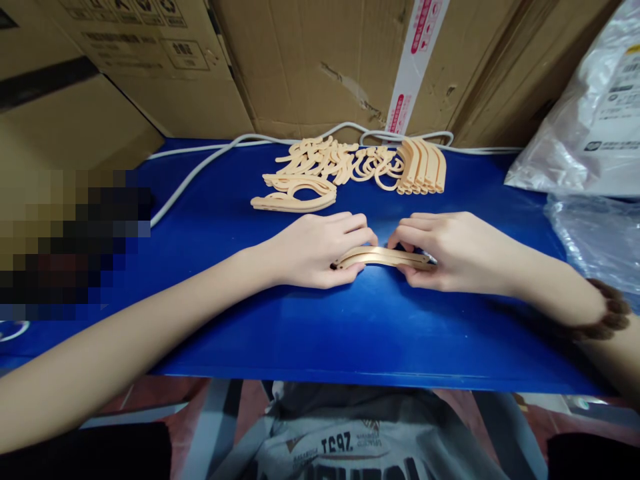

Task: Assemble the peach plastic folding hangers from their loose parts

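Observation:
My left hand (320, 248) and my right hand (445, 248) meet at the middle of a blue table (320, 333). Both pinch the ends of a curved peach plastic piece (383, 257) that lies low on the table between them. The left hand's fingers curl over its left end, and the right hand's fingers grip its right end. Behind the hands lies a pile of the same peach plastic pieces (330, 163). A neat upright stack of them (423, 167) stands at the pile's right, and flat curved ones (295, 193) lie at its left.
Cardboard boxes (320, 60) wall off the back of the table. A white cable (200, 170) runs along the back edge. Clear plastic bags (590, 113) sit at the right. A blurred-out patch covers the left side. A dark band is on my right wrist (607, 320).

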Available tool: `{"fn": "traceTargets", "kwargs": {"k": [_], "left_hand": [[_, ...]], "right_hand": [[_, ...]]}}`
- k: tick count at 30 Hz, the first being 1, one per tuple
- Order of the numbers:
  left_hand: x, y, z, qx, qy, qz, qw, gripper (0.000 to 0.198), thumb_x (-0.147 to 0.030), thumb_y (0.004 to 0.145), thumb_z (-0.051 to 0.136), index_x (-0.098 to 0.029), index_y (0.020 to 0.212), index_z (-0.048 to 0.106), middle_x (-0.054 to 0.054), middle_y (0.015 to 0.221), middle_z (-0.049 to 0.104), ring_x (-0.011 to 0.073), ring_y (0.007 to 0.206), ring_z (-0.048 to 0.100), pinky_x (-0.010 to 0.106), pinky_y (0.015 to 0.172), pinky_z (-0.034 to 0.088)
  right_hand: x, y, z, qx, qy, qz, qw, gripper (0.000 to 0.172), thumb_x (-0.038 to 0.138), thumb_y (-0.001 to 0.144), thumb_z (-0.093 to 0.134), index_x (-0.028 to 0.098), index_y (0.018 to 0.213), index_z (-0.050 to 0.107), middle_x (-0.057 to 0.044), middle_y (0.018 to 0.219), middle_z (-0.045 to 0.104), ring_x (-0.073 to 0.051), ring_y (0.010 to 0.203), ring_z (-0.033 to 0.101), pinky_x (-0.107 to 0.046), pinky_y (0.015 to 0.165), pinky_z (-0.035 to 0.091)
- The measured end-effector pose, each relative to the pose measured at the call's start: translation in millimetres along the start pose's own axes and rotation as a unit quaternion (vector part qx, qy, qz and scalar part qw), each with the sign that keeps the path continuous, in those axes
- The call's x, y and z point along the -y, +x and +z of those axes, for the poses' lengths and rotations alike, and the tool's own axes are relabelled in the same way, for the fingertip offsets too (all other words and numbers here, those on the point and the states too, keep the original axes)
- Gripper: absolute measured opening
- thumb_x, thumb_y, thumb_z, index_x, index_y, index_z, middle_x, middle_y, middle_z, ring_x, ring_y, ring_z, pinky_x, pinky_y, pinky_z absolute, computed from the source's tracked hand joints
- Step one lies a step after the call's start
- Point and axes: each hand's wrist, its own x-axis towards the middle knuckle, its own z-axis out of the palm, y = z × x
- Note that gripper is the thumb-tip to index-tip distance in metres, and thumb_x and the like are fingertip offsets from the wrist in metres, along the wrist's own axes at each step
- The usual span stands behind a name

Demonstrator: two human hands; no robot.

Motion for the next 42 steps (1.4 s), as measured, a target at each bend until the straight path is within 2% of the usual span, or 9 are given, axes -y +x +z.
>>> {"fn": "traceTargets", "kwargs": {"k": [6, 10, 17, 21, 24, 27, 31, 37, 42], "left_hand": [[-2.5, 1.1, -0.5, 0.007, 0.02, -0.011, 1.0, 0.023, -0.034, 0.096, 0.049, -0.017, 0.109, 0.057, 0.004, 0.1, 0.065, 0.0178, 0.085, 0.062, 0.029, 0.063, 0.039], [-1.7, 1.6, 0.8, 0.018, -0.003, -0.023, 1.0, 0.019, -0.035, 0.096, 0.049, -0.018, 0.103, 0.055, 0.003, 0.097, 0.066, 0.0161, 0.08, 0.062, 0.028, 0.062, 0.039], [-2.4, 1.8, 1.6, 0.013, -0.003, -0.027, 1.0, 0.018, -0.034, 0.097, 0.049, -0.018, 0.102, 0.053, 0.002, 0.094, 0.065, 0.0163, 0.08, 0.061, 0.029, 0.063, 0.039], [-3.3, 2.6, 1.6, 0.007, -0.008, -0.037, 0.999, 0.017, -0.035, 0.095, 0.052, -0.018, 0.099, 0.05, 0.001, 0.087, 0.064, 0.0152, 0.072, 0.059, 0.028, 0.059, 0.037], [-3.3, 3.5, 1.6, 0.011, 0.001, -0.04, 0.999, 0.017, -0.035, 0.095, 0.052, -0.019, 0.094, 0.048, 0.002, 0.084, 0.063, 0.0153, 0.068, 0.058, 0.028, 0.057, 0.036], [-2.7, 4.3, 1.5, 0.011, 0.01, -0.034, 0.999, 0.017, -0.035, 0.096, 0.05, -0.019, 0.091, 0.047, 0.002, 0.083, 0.062, 0.0154, 0.068, 0.057, 0.028, 0.058, 0.035], [-2.2, 4.8, 1.5, 0.011, 0.011, -0.029, 0.999, 0.017, -0.035, 0.096, 0.05, -0.019, 0.09, 0.047, 0.001, 0.082, 0.061, 0.0154, 0.068, 0.056, 0.029, 0.058, 0.035], [-2.6, 4.3, 1.8, 0.015, 0.013, -0.034, 0.999, 0.018, -0.036, 0.096, 0.051, -0.019, 0.092, 0.048, 0.001, 0.083, 0.061, 0.0152, 0.069, 0.056, 0.029, 0.059, 0.036], [-2.5, 3.7, 2.6, 0.013, 0.016, -0.033, 0.999, 0.019, -0.036, 0.096, 0.051, -0.019, 0.09, 0.048, 0.001, 0.082, 0.06, 0.0155, 0.069, 0.055, 0.029, 0.059, 0.035]], "right_hand": [[-6.4, -1.5, -9.7, 0.046, 0.068, 0.049, 0.995, 0.017, 0.039, 0.086, 0.065, 0.022, 0.091, 0.065, -0.001, 0.083, 0.067, -0.016, 0.065, 0.059, -0.028, 0.059, 0.039], [-16.1, -1.2, -12.7, 0.003, 0.094, 0.081, 0.992, 0.036, 0.058, 0.092, 0.058, 0.024, 0.096, 0.069, -0.002, 0.085, 0.071, -0.018, 0.068, 0.063, -0.03, 0.061, 0.042], [-34.2, 2.7, -16.6, -0.101, -0.083, 0.123, 0.984, 0.032, 0.04, 0.099, 0.046, 0.021, 0.102, 0.072, -0.008, 0.099, 0.073, -0.024, 0.088, 0.067, -0.034, 0.069, 0.041], [-47.3, 25.4, -19.3, -0.055, -0.256, 0.124, 0.957, 0.042, 0.036, 0.104, 0.033, 0.017, 0.098, 0.071, -0.014, 0.099, 0.07, -0.027, 0.092, 0.062, -0.038, 0.074, 0.037], [-60.8, 50.8, -22.2, -0.009, -0.298, 0.128, 0.946, 0.037, 0.032, 0.104, 0.036, 0.014, 0.096, 0.068, -0.018, 0.105, 0.067, -0.028, 0.094, 0.059, -0.039, 0.075, 0.034], [-73.9, 73.6, -24.4, 0.022, -0.285, 0.098, 0.953, 0.026, 0.024, 0.101, 0.043, 0.013, 0.102, 0.067, -0.018, 0.113, 0.065, -0.025, 0.098, 0.056, -0.039, 0.08, 0.034], [-85.2, 91.4, -22.8, 0.037, -0.29, 0.043, 0.955, 0.03, 0.011, 0.101, 0.036, 0.013, 0.088, 0.063, -0.016, 0.108, 0.065, -0.023, 0.099, 0.057, -0.039, 0.082, 0.036], [-100.0, 103.5, -12.2, -0.048, -0.159, -0.011, 0.986, 0.042, -0.004, 0.086, 0.054, 0.02, 0.055, 0.038, -0.004, 0.077, 0.06, -0.016, 0.09, 0.06, -0.033, 0.083, 0.044], [-109.3, 103.4, -22.0, -0.128, -0.022, -0.042, 0.991, 0.036, -0.005, 0.078, 0.063, 0.022, 0.056, 0.051, 0.005, 0.058, 0.045, -0.004, 0.068, 0.05, -0.015, 0.064, 0.04]]}}
